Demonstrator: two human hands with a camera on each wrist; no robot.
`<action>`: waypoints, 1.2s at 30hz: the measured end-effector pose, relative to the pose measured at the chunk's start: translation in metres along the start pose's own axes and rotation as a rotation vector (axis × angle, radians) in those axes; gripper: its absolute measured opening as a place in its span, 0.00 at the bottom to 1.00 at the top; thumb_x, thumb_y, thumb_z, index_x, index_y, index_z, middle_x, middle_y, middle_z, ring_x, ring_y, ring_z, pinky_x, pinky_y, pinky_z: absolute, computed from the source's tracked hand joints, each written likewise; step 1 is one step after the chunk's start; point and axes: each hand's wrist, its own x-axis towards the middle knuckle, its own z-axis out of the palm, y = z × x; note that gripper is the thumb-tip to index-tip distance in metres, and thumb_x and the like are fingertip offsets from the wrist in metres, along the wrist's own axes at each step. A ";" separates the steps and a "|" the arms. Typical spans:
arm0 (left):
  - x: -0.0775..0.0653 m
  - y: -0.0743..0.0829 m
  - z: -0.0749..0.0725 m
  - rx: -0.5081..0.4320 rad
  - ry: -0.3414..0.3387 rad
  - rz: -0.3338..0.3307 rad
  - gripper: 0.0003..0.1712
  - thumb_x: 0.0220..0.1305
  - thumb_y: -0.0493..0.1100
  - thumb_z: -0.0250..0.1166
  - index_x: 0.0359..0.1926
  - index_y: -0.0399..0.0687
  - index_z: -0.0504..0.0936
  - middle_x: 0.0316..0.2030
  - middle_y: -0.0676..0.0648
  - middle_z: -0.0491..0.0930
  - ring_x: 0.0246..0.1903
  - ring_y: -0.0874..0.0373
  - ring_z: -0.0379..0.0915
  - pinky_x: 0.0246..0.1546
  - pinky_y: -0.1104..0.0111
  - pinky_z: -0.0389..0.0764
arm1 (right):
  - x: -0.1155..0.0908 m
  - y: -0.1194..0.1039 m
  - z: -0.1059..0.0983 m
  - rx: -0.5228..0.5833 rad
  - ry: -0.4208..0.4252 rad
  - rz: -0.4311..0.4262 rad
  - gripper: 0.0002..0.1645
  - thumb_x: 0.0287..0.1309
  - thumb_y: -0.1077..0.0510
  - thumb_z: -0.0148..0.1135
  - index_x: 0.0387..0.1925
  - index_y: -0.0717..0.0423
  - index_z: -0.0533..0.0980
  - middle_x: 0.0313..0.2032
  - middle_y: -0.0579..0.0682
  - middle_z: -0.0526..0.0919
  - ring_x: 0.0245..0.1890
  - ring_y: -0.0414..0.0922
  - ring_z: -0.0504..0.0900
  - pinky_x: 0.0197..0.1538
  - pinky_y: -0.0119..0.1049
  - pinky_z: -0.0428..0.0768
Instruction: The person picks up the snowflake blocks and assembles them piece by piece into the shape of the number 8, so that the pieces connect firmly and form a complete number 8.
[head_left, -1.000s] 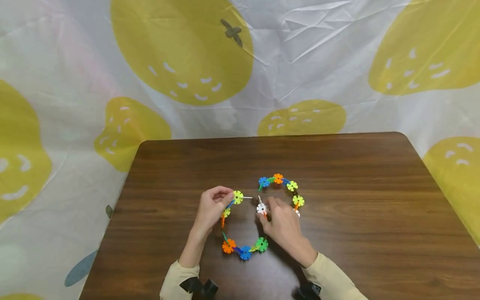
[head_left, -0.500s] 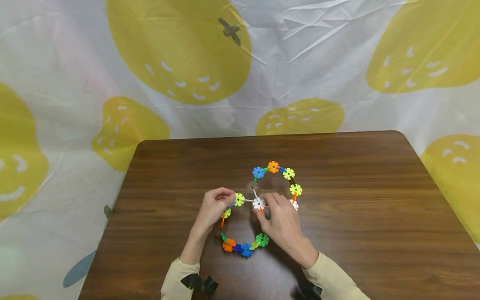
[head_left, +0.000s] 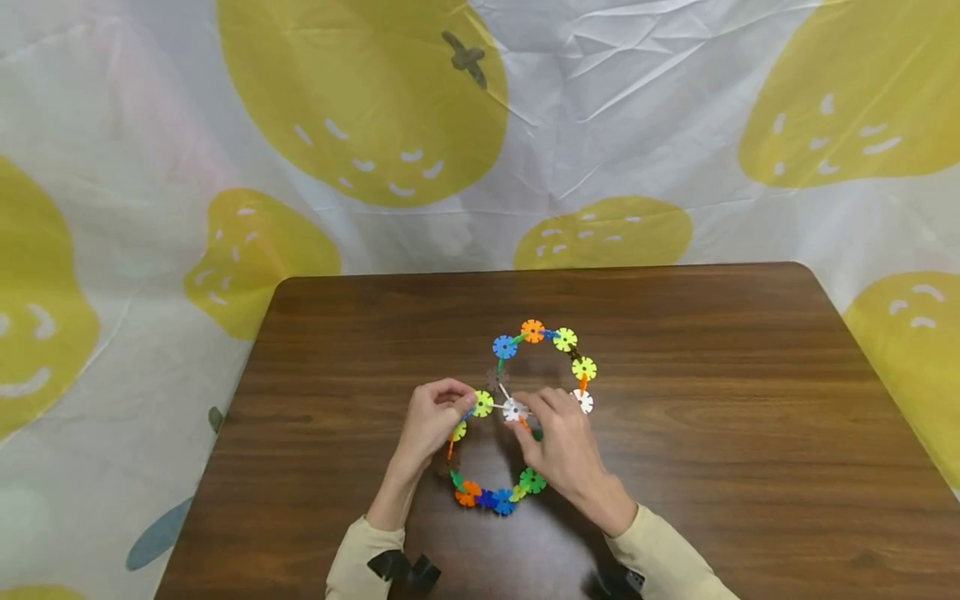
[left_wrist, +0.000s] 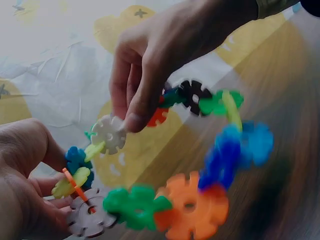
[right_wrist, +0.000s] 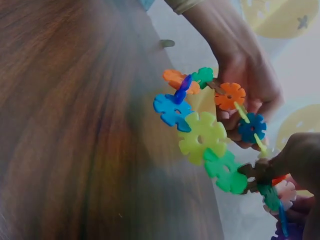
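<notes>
Interlocking plastic snowflake discs form two chained loops, roughly a figure eight in the head view. My left hand [head_left: 431,421] pinches the chain at a yellow-green disc [head_left: 483,404]. Between finger and thumb, my right hand [head_left: 564,442] grips a white disc [head_left: 514,409] where the loops meet. A white disc seen edge-on [head_left: 498,406] bridges these two. The near loop carries an orange disc [left_wrist: 192,205], a green disc [left_wrist: 137,206] and blue ones, and hangs between the hands in the left wrist view. My right fingers hide part of the chain.
The far loop, with an orange disc [head_left: 533,331] and a blue disc [head_left: 505,347], extends beyond the right hand. Below lies a brown wooden table [head_left: 712,375]. A white cloth with yellow fruit prints [head_left: 600,237] hangs behind its far edge.
The white disc in my right hand has moved left to meet the edge-on piece at the yellow-green disc, closing the gap. The far loop has shifted left and away; the left hand moved slightly right.
</notes>
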 end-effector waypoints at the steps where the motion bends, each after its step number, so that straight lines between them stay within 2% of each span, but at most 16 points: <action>1: -0.001 -0.001 0.001 0.004 0.007 0.000 0.04 0.59 0.30 0.68 0.34 0.29 0.85 0.25 0.45 0.83 0.24 0.63 0.74 0.25 0.77 0.72 | -0.001 0.000 0.001 0.005 0.007 -0.003 0.21 0.42 0.60 0.82 0.40 0.63 0.85 0.30 0.51 0.84 0.31 0.49 0.79 0.34 0.40 0.76; 7: -0.001 -0.010 0.004 -0.030 -0.003 -0.015 0.06 0.60 0.30 0.68 0.35 0.27 0.85 0.24 0.49 0.82 0.24 0.64 0.74 0.26 0.78 0.72 | -0.002 0.006 0.005 0.011 0.003 -0.038 0.23 0.38 0.62 0.83 0.40 0.63 0.85 0.29 0.51 0.83 0.31 0.49 0.78 0.34 0.40 0.74; 13: -0.002 -0.020 -0.001 -0.018 -0.046 -0.033 0.08 0.63 0.33 0.68 0.39 0.28 0.84 0.26 0.47 0.82 0.25 0.64 0.74 0.27 0.77 0.73 | 0.007 0.018 0.004 -0.025 -0.098 -0.101 0.22 0.40 0.59 0.83 0.40 0.60 0.86 0.31 0.51 0.86 0.37 0.51 0.78 0.44 0.45 0.76; 18: -0.005 -0.025 -0.001 0.069 -0.049 -0.028 0.08 0.63 0.34 0.68 0.39 0.30 0.85 0.28 0.42 0.83 0.25 0.64 0.75 0.28 0.77 0.74 | 0.014 0.031 0.006 -0.054 -0.188 -0.153 0.21 0.44 0.56 0.83 0.41 0.58 0.87 0.34 0.50 0.88 0.44 0.53 0.77 0.51 0.50 0.76; 25: -0.005 -0.035 0.003 0.314 -0.058 0.013 0.06 0.63 0.37 0.68 0.38 0.37 0.85 0.27 0.45 0.84 0.24 0.65 0.76 0.28 0.74 0.77 | 0.013 0.044 0.012 -0.034 -0.288 -0.126 0.20 0.46 0.57 0.82 0.42 0.56 0.87 0.38 0.51 0.90 0.48 0.53 0.78 0.55 0.52 0.76; 31: -0.007 -0.038 0.007 0.399 -0.063 0.054 0.06 0.63 0.37 0.68 0.38 0.37 0.85 0.27 0.46 0.84 0.25 0.63 0.78 0.28 0.71 0.79 | 0.008 0.050 0.015 -0.005 -0.313 -0.109 0.20 0.46 0.56 0.81 0.43 0.57 0.86 0.40 0.51 0.90 0.49 0.54 0.79 0.57 0.54 0.76; 36: -0.009 -0.043 0.010 0.480 -0.089 0.105 0.05 0.63 0.37 0.68 0.38 0.39 0.85 0.26 0.49 0.83 0.24 0.65 0.76 0.27 0.74 0.78 | 0.002 0.056 0.017 0.010 -0.309 -0.130 0.20 0.45 0.56 0.82 0.42 0.57 0.86 0.40 0.52 0.90 0.50 0.56 0.79 0.59 0.57 0.75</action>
